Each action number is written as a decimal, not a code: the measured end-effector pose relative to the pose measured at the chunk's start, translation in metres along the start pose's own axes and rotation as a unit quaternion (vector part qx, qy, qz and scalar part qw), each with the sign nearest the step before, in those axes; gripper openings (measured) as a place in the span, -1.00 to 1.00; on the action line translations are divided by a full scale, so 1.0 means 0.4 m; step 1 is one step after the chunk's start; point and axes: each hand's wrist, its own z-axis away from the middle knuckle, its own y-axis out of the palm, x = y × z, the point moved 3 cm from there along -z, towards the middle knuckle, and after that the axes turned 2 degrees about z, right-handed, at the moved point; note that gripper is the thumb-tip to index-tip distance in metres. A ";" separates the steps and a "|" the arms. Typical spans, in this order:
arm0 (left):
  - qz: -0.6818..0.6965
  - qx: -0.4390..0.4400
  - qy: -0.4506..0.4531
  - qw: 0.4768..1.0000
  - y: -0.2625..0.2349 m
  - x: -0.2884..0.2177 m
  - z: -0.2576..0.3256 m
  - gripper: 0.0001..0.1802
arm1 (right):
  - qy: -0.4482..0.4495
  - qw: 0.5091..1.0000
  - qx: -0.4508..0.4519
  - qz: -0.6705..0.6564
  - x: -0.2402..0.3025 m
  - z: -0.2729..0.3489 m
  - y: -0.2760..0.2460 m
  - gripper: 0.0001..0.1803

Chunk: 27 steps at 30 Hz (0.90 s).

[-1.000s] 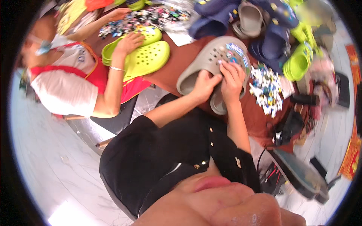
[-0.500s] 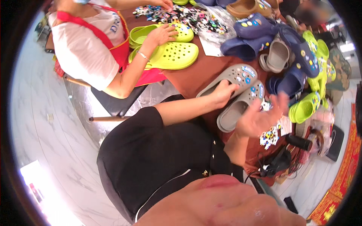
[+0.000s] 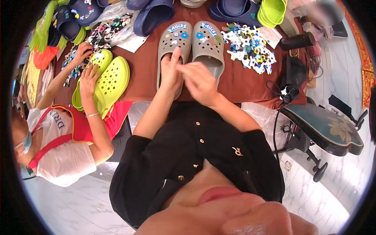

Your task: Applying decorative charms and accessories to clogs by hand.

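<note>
Two grey clogs lie side by side on the table in front of me, toes pointing away. The left grey clog (image 3: 179, 41) and the right grey clog (image 3: 212, 45) carry blue flower charms, a lettered charm and other small ones on their holed tops. My left hand (image 3: 171, 72) grips the left clog, fingers inside its opening and thumb up over the top. Close beside it, my right hand (image 3: 200, 82) reaches across the right clog's heel, fingers toward my left thumb. Blur on those fingers hides whether they hold anything.
Loose charms (image 3: 250, 49) are heaped right of the clogs, near a black cylinder (image 3: 297, 40). Navy clogs (image 3: 154, 17) and lime clogs (image 3: 272, 11) line the far side. At left, a co-worker's hand (image 3: 89, 80) rests on lime clogs (image 3: 113, 84). A chair (image 3: 325, 127) stands at right.
My view has swung round to face the table squarely. My right hand, raised and spread before, has come in beside my left hand. The left hand stays at the left grey clog.
</note>
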 end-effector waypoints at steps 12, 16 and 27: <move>0.011 0.012 0.028 0.999 -0.010 0.004 0.009 -0.44 | 0.371 0.927 -0.039 -0.023 -0.140 0.230 -0.137 -0.22; 0.007 0.014 0.013 1.000 -0.017 -0.005 0.011 -0.46 | 0.340 0.940 0.018 0.035 -0.167 0.197 -0.109 -0.17; -0.301 0.119 0.035 0.945 -0.070 0.000 0.049 -0.42 | 0.360 0.932 0.044 -0.005 -0.145 0.180 -0.098 -0.18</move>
